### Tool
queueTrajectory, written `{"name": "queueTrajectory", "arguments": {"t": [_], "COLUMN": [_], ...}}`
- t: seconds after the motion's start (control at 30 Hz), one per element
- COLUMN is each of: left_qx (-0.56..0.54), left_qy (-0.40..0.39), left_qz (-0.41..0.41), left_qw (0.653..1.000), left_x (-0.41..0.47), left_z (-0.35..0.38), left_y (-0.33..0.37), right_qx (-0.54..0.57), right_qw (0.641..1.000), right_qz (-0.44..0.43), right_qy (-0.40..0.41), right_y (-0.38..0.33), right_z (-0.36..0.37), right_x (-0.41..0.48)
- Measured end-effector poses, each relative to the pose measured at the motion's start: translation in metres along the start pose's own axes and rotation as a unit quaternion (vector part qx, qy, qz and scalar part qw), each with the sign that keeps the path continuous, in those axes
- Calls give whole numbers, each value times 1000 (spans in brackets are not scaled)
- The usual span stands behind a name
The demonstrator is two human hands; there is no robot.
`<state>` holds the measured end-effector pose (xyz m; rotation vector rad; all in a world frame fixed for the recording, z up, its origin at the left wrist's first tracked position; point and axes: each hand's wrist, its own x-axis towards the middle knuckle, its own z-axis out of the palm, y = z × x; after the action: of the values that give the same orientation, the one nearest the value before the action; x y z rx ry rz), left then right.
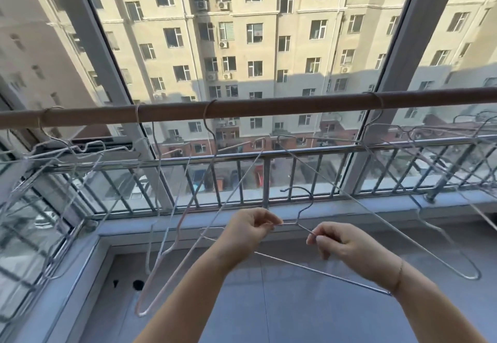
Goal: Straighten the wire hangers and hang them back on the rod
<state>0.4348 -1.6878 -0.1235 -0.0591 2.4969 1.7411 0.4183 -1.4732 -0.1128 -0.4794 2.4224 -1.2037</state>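
Big window (242,47) fills the view, apartment block beyond the glass, and across it runs the brown rod (269,107), edge to edge. Below that, a metal railing (269,154) stands along the sill (349,208).

On the rod, bent wire hangers everywhere: a tangled bunch (53,160) crowds the left end, another cluster (443,138) hangs toward the right end. Near the middle of the rod a pale hanger (188,224) dangles badly skewed, its long loop dropping down toward the floor. A silver hanger (403,224) hooked right of centre stretches diagonally down to the right.

Now the action, low and centre, off the rod: one wire hanger (306,208) is held in front of the sill, hook pointing up. Left hand (250,229) pinches the wire just left of the neck, fingertips pressed together on it. Right hand (341,240) pinches the sloping shoulder just right of the neck. The hanger's bottom bar (309,267) runs under both wrists.
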Motion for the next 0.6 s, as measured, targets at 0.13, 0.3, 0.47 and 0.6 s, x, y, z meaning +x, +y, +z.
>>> {"name": "queueTrajectory", "arguments": {"t": [0.13, 0.3, 0.47, 0.6], "left_qx": [62, -122, -247, -262], "left_qy": [177, 52, -2, 5], "left_qz": [29, -6, 45, 79], "left_qw": [982, 991, 968, 962], "left_x": [-4, -14, -20, -13], "left_z": [14, 44, 57, 52], "left_y": [7, 33, 75, 109], "right_qx": [108, 228, 263, 318], "right_qw": [994, 969, 949, 925], "right_qz": [6, -14, -102, -118], "right_qy": [28, 94, 139, 174], "right_y": [-7, -22, -51, -67], "right_z": [5, 9, -2, -18], "right_x": [-24, -44, -52, -43]}}
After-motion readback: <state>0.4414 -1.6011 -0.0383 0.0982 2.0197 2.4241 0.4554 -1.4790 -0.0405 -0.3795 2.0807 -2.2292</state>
